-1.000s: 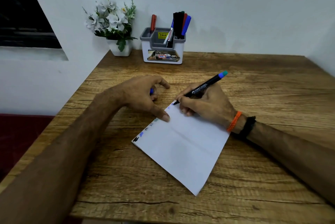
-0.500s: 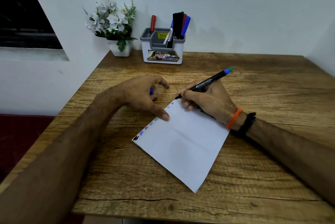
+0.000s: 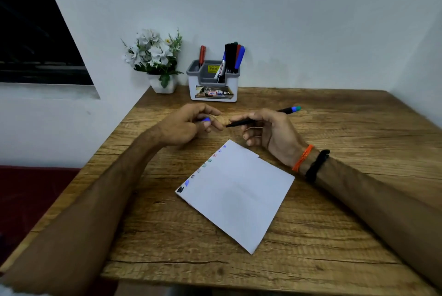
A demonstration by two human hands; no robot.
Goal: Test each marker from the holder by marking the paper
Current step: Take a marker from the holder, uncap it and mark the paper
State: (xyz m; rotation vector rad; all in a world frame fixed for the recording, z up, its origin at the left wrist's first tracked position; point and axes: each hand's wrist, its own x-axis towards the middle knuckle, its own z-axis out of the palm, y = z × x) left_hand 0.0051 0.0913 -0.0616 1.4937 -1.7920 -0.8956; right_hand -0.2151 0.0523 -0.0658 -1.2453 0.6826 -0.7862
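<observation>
A white sheet of paper [image 3: 236, 192] lies on the wooden table [image 3: 334, 236], with several small coloured marks along its left edge. My right hand [image 3: 267, 133] holds a black marker [image 3: 241, 123] with a blue end above the paper's far corner, its tip pointing left. My left hand [image 3: 186, 125] is off the paper, fingers curled around a small blue cap [image 3: 206, 119], close to the marker's tip. A grey-and-white holder [image 3: 212, 85] with several markers stands at the back by the wall.
A white pot of artificial white flowers [image 3: 155, 61] stands left of the holder. White walls close in the table at the back and right. A dark window is at the left. The table's left edge drops to a red floor.
My right hand lifted the marker off the paper and turned its tip toward my left hand. My left hand let go of the paper's edge and rose with the cap.
</observation>
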